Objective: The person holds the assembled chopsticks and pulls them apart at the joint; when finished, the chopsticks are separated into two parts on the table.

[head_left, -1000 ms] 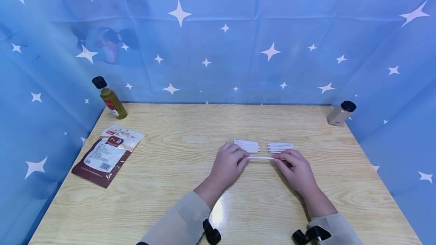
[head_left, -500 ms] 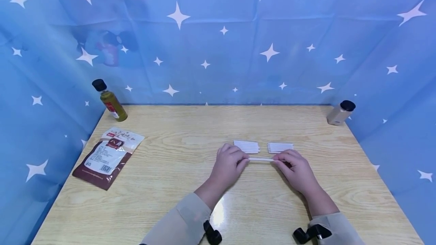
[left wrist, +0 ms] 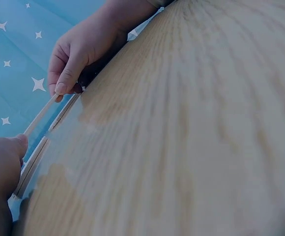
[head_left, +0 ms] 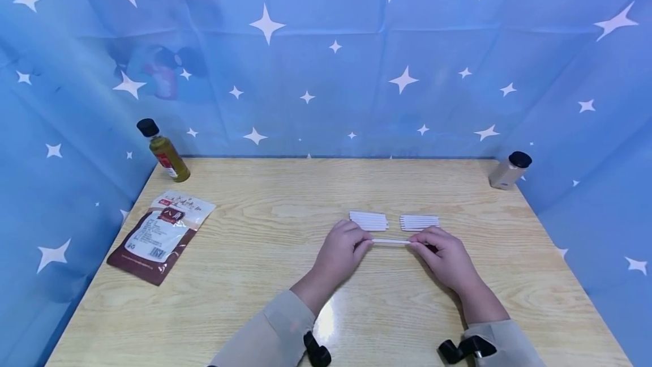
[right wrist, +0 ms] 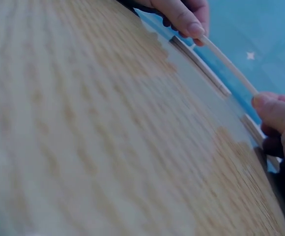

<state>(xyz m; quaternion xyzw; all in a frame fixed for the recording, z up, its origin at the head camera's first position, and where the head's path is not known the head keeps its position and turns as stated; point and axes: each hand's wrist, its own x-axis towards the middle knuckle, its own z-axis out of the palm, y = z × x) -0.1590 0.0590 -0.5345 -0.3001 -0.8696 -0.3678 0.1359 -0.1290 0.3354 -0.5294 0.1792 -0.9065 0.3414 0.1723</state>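
Between the two hands a thin white stick (head_left: 391, 241) runs level from side to side, slightly bowed in the right wrist view. The left hand (head_left: 342, 249) pinches its left end between thumb and fingers, and the right hand (head_left: 444, 255) pinches the other end. Seen from the left wrist, the stick (left wrist: 40, 116) is held above the tabletop. Just beyond the hands lie two flat rows of similar white sticks: a left row (head_left: 369, 220), partly behind the left fingers, and a right row (head_left: 420, 222).
On the wooden table (head_left: 275, 203), a brown and white packet (head_left: 160, 237) lies at the left. Behind it stands an oil bottle (head_left: 169, 156) with a black cap. A black-lidded jar (head_left: 509, 170) is at the back right corner. A blue starry curtain (head_left: 326, 106) surrounds the table.
Both hands and the stick have shifted very slightly toward the person, away from the two rows. The grip at each end is the same.
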